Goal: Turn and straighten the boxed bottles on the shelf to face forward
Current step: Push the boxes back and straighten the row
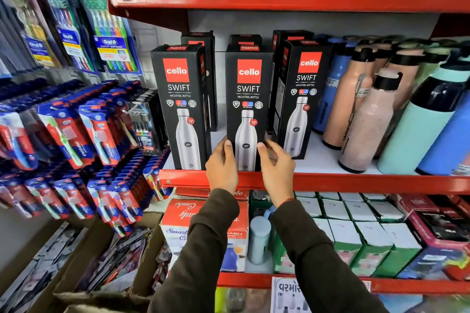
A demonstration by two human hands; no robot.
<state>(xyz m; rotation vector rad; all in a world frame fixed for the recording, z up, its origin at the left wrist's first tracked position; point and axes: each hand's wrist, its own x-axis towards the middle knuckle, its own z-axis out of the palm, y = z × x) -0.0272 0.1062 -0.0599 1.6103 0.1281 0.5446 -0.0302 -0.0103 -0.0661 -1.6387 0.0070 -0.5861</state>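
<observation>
Three black boxed bottles stand in the front row of the red shelf (356, 181). The left box (179, 99) and the middle box (248, 91) face forward. The right box (302, 89) is turned a little, showing its left side, and stands further back. More black boxes (201, 40) stand behind them. My left hand (221, 165) holds the middle box's lower left edge, thumb on its front. My right hand (277, 165) holds its lower right edge in the same way.
Loose bottles (368, 119) in pink, blue and mint lean at the right of the shelf. Hanging toothbrush packs (84, 129) fill the wall to the left. The shelf below holds boxed goods (356, 236). Cardboard cartons (89, 274) sit on the floor at the lower left.
</observation>
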